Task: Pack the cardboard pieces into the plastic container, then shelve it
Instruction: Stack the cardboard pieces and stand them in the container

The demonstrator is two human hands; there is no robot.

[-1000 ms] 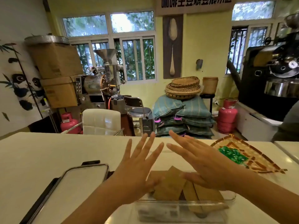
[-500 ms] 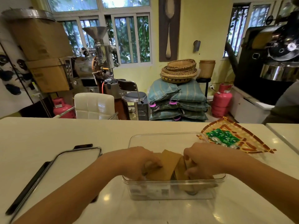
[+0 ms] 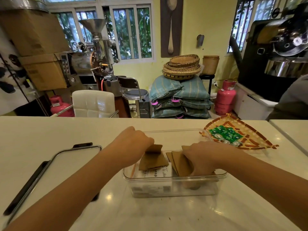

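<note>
A clear plastic container [image 3: 173,180] stands on the white counter in front of me. Inside it lie brown cardboard pieces in two groups. My left hand [image 3: 133,140] pinches a few cardboard pieces [image 3: 152,160] and holds them tilted above the container's left half. My right hand [image 3: 203,155] is down inside the right half, fingers pressed on another stack of cardboard pieces [image 3: 179,161]. A white printed sheet [image 3: 155,172] shows on the container's floor between them. The container's clear lid [image 3: 55,164] with black clips lies flat on the counter to the left.
A woven fan-shaped tray [image 3: 253,139] with green packets [image 3: 225,133] lies right of the container. A white chair back [image 3: 93,103] stands behind the counter's far edge. Beyond it are coffee roasters, stacked sacks and pink gas cylinders.
Both hands went from spread open above the container to down inside it. The left hand has now lifted a few cardboard pieces apart from the right-hand stack.
</note>
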